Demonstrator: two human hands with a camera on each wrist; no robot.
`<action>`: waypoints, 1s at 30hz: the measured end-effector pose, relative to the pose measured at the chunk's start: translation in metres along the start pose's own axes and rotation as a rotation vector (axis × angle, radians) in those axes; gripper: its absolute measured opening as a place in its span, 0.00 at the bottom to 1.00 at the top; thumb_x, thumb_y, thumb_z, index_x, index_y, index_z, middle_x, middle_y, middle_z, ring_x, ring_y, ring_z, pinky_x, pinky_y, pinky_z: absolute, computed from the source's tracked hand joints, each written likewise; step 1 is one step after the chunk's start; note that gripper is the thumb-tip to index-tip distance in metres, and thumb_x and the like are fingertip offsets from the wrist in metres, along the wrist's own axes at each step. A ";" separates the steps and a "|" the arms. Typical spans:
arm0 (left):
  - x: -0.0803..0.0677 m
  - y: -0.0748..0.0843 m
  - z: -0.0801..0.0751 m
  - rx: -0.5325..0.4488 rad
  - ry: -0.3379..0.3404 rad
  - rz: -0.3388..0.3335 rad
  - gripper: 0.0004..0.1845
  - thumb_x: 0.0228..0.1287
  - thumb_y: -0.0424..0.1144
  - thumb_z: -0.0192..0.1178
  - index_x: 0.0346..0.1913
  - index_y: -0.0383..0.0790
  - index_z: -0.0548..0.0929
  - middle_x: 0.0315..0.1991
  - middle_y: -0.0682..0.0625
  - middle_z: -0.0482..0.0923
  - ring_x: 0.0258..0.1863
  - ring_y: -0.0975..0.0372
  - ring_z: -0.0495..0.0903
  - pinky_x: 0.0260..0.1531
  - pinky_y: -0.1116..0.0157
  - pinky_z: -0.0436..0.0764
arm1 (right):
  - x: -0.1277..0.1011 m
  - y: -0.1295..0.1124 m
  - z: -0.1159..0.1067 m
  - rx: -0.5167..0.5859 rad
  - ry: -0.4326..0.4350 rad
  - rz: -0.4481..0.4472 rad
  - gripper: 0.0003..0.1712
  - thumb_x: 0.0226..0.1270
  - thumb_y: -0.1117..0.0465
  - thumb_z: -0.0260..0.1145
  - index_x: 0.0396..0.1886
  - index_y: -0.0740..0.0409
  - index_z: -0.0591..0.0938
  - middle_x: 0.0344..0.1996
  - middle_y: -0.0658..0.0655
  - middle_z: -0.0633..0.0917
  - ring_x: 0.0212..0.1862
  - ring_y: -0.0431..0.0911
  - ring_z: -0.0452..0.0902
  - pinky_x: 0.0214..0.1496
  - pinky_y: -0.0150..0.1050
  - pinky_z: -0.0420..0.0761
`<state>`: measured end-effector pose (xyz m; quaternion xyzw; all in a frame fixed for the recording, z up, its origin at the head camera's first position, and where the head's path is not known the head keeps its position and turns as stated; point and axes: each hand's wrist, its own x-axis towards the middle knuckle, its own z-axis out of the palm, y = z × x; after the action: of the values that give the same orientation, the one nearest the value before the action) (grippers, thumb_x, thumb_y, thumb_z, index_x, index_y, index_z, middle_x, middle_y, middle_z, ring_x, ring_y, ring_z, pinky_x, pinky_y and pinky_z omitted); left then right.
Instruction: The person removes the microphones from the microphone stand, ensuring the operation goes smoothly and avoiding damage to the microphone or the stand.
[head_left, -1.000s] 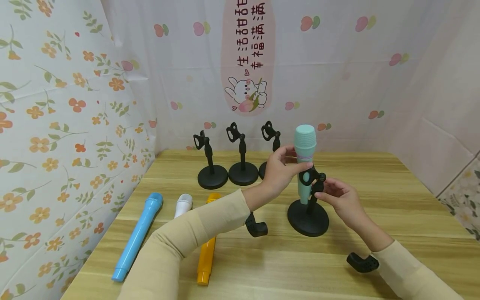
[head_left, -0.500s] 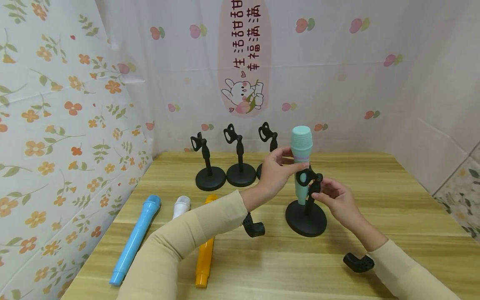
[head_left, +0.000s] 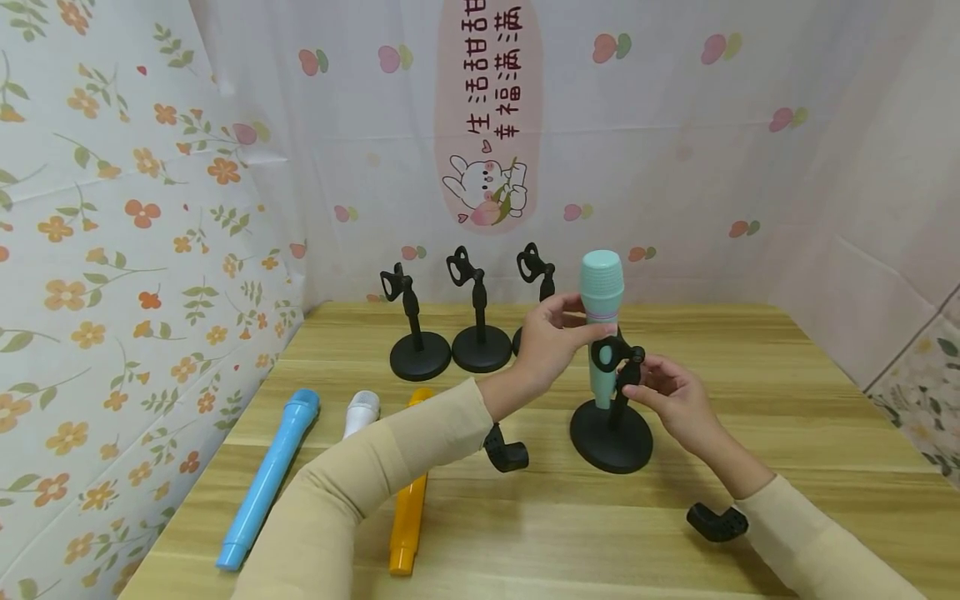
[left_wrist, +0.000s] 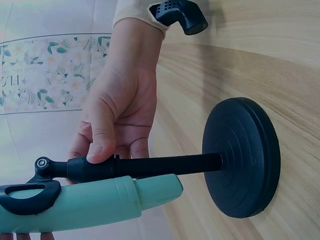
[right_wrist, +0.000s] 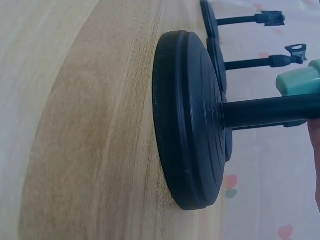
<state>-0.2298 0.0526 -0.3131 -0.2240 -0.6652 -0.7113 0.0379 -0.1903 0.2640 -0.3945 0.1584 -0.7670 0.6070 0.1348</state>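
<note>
A mint green microphone [head_left: 602,283] stands upright in the clip [head_left: 609,353] of a black desk microphone stand [head_left: 611,437]. My left hand [head_left: 551,342] holds the microphone just below its head, thumb in front. The stand's post is pinched by my right hand [head_left: 671,400], just under the clip joint. In the left wrist view the clip wraps the microphone body [left_wrist: 95,202], whose tapered lower end hangs beside the post [left_wrist: 170,164], above the round base [left_wrist: 240,157]. The right wrist view shows that base [right_wrist: 187,120] on the table and only a sliver of my hand.
Three more black stands [head_left: 481,346] are lined up at the back, the rightmost partly behind my left hand. Blue [head_left: 270,479], white [head_left: 363,408] and orange [head_left: 408,517] microphones lie at the left, the latter two partly under my left sleeve. A printed curtain [head_left: 652,150] hangs behind the table.
The whole scene has shifted slightly left in the head view. Both hands keep their hold on the microphone and stand, with hardly any visible movement.
</note>
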 end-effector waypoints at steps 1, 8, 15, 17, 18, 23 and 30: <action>0.000 0.000 0.000 -0.004 -0.001 -0.003 0.20 0.53 0.36 0.74 0.50 0.45 0.84 0.40 0.57 0.81 0.41 0.62 0.82 0.42 0.64 0.80 | 0.000 0.000 0.000 0.004 -0.003 0.001 0.16 0.62 0.72 0.68 0.51 0.61 0.80 0.34 0.46 0.83 0.36 0.39 0.79 0.40 0.28 0.80; 0.003 0.001 -0.003 -0.046 -0.023 0.013 0.20 0.53 0.34 0.74 0.50 0.42 0.84 0.41 0.52 0.81 0.40 0.60 0.82 0.34 0.66 0.78 | 0.001 0.000 0.001 0.037 -0.026 -0.001 0.18 0.63 0.73 0.66 0.53 0.64 0.79 0.36 0.46 0.85 0.39 0.37 0.80 0.42 0.28 0.81; 0.005 0.004 -0.004 -0.078 -0.040 0.023 0.20 0.53 0.32 0.73 0.51 0.40 0.84 0.40 0.53 0.82 0.39 0.61 0.83 0.42 0.65 0.81 | 0.000 0.000 0.001 0.027 -0.019 0.003 0.19 0.63 0.72 0.67 0.54 0.72 0.76 0.36 0.46 0.84 0.38 0.38 0.79 0.42 0.28 0.80; 0.006 0.005 -0.005 -0.093 -0.044 0.024 0.19 0.54 0.31 0.73 0.50 0.39 0.84 0.40 0.53 0.82 0.40 0.59 0.83 0.42 0.64 0.82 | 0.000 0.000 0.001 0.029 -0.014 0.005 0.18 0.63 0.72 0.67 0.53 0.69 0.78 0.36 0.45 0.84 0.38 0.39 0.79 0.42 0.28 0.80; 0.007 0.006 -0.005 -0.098 -0.046 0.023 0.19 0.54 0.31 0.72 0.50 0.39 0.84 0.40 0.53 0.82 0.40 0.58 0.83 0.42 0.64 0.82 | 0.000 0.000 0.001 0.029 -0.011 0.005 0.17 0.63 0.72 0.67 0.52 0.66 0.79 0.35 0.45 0.84 0.38 0.39 0.79 0.41 0.28 0.80; 0.009 0.009 -0.007 -0.120 -0.042 0.013 0.18 0.55 0.30 0.72 0.50 0.38 0.84 0.40 0.52 0.82 0.40 0.58 0.82 0.41 0.63 0.83 | 0.001 0.001 0.001 0.041 -0.006 0.003 0.17 0.62 0.72 0.68 0.50 0.58 0.81 0.35 0.45 0.84 0.38 0.38 0.79 0.41 0.27 0.80; 0.009 0.008 -0.008 -0.119 -0.028 0.011 0.18 0.55 0.30 0.72 0.50 0.39 0.84 0.39 0.52 0.83 0.39 0.60 0.82 0.40 0.63 0.83 | 0.000 0.001 0.001 0.030 -0.004 0.016 0.17 0.62 0.72 0.68 0.49 0.54 0.82 0.35 0.45 0.84 0.38 0.38 0.79 0.41 0.27 0.80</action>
<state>-0.2369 0.0457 -0.3024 -0.2393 -0.6209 -0.7462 0.0189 -0.1906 0.2634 -0.3955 0.1556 -0.7594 0.6191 0.1259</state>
